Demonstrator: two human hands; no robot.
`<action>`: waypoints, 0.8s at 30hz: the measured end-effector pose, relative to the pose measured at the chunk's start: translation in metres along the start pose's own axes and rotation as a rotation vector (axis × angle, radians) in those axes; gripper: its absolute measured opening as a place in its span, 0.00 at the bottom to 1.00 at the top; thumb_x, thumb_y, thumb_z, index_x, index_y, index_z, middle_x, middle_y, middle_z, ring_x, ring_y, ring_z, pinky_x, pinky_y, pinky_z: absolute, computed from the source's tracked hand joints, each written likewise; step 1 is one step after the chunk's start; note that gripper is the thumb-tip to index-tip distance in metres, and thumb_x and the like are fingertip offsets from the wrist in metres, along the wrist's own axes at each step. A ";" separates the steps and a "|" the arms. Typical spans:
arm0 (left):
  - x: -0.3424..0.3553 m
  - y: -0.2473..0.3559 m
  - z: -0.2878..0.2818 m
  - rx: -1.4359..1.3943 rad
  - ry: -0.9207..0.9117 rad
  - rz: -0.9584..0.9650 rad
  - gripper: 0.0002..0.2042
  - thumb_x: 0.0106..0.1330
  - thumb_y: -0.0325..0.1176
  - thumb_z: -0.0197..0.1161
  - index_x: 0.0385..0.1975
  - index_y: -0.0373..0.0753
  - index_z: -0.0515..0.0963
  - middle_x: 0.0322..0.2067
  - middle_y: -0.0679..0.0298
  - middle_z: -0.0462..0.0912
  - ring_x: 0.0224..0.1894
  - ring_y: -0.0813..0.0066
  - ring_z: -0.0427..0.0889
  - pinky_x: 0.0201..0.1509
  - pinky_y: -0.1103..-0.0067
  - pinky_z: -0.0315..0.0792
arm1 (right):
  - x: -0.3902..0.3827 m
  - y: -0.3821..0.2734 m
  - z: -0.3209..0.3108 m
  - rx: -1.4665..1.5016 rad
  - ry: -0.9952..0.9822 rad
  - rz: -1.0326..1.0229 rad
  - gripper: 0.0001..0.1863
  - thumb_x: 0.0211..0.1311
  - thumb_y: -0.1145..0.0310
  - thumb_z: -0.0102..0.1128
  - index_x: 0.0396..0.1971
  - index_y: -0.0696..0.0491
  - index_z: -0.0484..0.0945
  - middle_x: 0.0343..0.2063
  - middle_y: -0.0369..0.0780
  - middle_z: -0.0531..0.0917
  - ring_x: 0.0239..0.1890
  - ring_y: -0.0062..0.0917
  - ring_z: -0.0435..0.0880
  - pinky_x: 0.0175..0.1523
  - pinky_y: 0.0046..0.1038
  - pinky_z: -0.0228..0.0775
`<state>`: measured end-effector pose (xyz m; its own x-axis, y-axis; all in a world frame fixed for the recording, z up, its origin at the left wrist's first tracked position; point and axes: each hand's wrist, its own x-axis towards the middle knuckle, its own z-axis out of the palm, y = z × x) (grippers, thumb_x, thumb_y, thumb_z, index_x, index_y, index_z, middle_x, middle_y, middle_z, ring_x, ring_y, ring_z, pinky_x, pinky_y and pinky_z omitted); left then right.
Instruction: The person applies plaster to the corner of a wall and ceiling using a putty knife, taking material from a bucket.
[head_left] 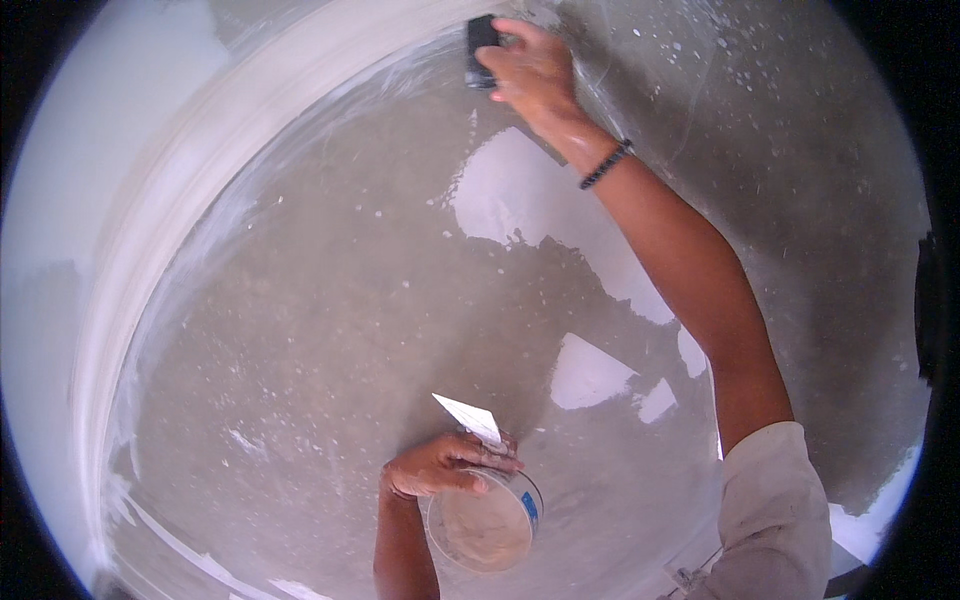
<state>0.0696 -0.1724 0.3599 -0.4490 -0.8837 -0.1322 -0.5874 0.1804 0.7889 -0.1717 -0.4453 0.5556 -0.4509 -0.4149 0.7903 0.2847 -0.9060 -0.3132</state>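
Observation:
High in the view, my right hand [540,78] is closed round a dark rectangular block [481,48], which looks like a sanding block. It is at the edge where the grey plastered surface [330,310] meets a pale curved-looking band [170,190]. Low in the middle, my left hand [432,467] grips the rim of a clear round tub [484,530]. The same hand holds a putty knife [468,414], its pale triangular blade pointing up and left; its handle is mostly hidden. What the tub contains looks beige, but I cannot make it out.
White patches [510,190] lie on the grey surface left of my right forearm, with smaller ones [590,372] lower down. A darker grey surface [830,200] spreads to the right, speckled with white. A black object [925,310] shows at the right rim.

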 end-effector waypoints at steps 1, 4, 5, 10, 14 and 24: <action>-0.003 -0.001 0.000 -0.003 0.009 0.003 0.25 0.52 0.41 0.69 0.48 0.32 0.79 0.51 0.53 0.76 0.58 0.58 0.70 0.63 0.68 0.58 | -0.010 0.004 -0.007 0.113 0.005 0.071 0.27 0.52 0.70 0.65 0.54 0.55 0.73 0.35 0.40 0.79 0.34 0.23 0.83 0.27 0.23 0.80; -0.002 0.000 -0.002 0.008 -0.010 0.005 0.25 0.52 0.42 0.69 0.48 0.33 0.79 0.51 0.54 0.77 0.59 0.59 0.69 0.64 0.67 0.58 | -0.013 0.016 -0.042 0.130 -0.003 0.142 0.26 0.53 0.70 0.64 0.55 0.53 0.73 0.33 0.38 0.79 0.33 0.22 0.82 0.28 0.21 0.78; -0.003 -0.001 -0.002 0.009 -0.016 -0.003 0.25 0.52 0.42 0.70 0.48 0.34 0.79 0.51 0.54 0.77 0.59 0.59 0.69 0.64 0.67 0.57 | -0.014 0.021 -0.052 0.088 -0.015 0.150 0.26 0.53 0.70 0.64 0.55 0.53 0.74 0.33 0.38 0.79 0.32 0.21 0.81 0.29 0.21 0.78; -0.001 -0.006 -0.004 -0.033 -0.069 -0.024 0.22 0.56 0.39 0.69 0.51 0.38 0.79 0.53 0.57 0.75 0.60 0.64 0.68 0.65 0.72 0.57 | 0.013 0.016 -0.102 -0.500 -0.060 -0.368 0.25 0.55 0.71 0.63 0.56 0.51 0.74 0.32 0.37 0.80 0.31 0.20 0.80 0.32 0.22 0.76; -0.013 0.001 -0.004 0.049 -0.070 0.007 0.21 0.58 0.37 0.68 0.52 0.41 0.78 0.55 0.57 0.73 0.60 0.65 0.67 0.65 0.74 0.58 | 0.014 -0.067 -0.082 -0.936 0.009 -0.813 0.10 0.51 0.76 0.55 0.35 0.59 0.80 0.35 0.49 0.80 0.41 0.42 0.77 0.49 0.40 0.68; -0.007 0.002 -0.004 0.018 -0.102 0.008 0.22 0.58 0.41 0.68 0.51 0.39 0.78 0.56 0.55 0.73 0.60 0.63 0.68 0.65 0.74 0.58 | 0.068 -0.106 -0.077 -1.234 -0.283 -0.790 0.15 0.54 0.76 0.53 0.43 0.56 0.78 0.37 0.47 0.80 0.41 0.39 0.78 0.49 0.38 0.70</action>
<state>0.0738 -0.1678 0.3645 -0.5192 -0.8339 -0.1874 -0.5953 0.1955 0.7793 -0.2973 -0.3833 0.6019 0.0725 0.1025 0.9921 -0.8903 -0.4417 0.1107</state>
